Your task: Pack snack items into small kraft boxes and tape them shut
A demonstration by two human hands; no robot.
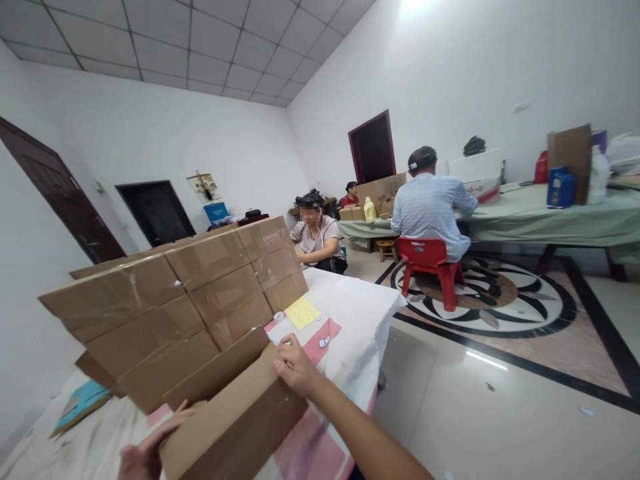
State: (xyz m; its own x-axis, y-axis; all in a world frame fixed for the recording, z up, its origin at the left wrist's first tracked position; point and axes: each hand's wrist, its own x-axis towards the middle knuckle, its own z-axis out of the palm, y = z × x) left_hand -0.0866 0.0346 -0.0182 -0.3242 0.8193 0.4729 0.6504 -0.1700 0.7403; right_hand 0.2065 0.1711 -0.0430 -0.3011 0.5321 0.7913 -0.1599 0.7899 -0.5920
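Note:
A long brown cardboard box (237, 417) lies at the table's near edge, one flap (220, 370) standing up along its far side. My left hand (150, 443) grips its near left end, with some of the fingers out of sight behind the cardboard. At the opposite end, my right hand (296, 367) is closed over the top corner, fingers bent. Just beyond the box rises a wall of stacked, taped cardboard boxes (200, 287). To the right of the stack, a yellow paper (302, 313) lies on the white and pink tablecloth (350, 313).
A blue flat item (80, 405) lies left of the stack. Across the table sits a person (320, 237); another person (433, 207) sits on a red chair (424, 257) at a green-covered table (530, 213), with bottles and boxes on it. Tiled floor (440, 400) lies to the right.

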